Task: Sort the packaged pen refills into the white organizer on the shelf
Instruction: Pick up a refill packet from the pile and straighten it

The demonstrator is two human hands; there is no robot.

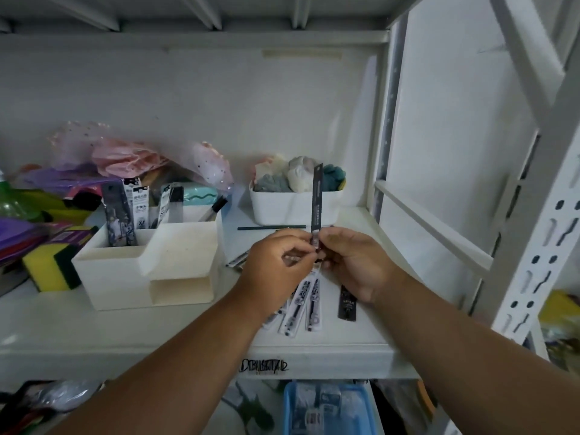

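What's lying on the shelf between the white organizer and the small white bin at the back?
In the head view, between the white organizer and the small white bin, a thin dark stick, perhaps a pencil, lies on the shelf.

The white tiered plastic organizer [175,246] near the left edge of the shelf looks matt and slightly yellowed, and the white painted metal shelf [314,343] under it shows a smooth, faintly glossy finish. The clear plastic refill packets [301,301] at the shelf's front edge are glossy. The yellow-and-green sponge [51,266] at the left edge looks porous and rough.
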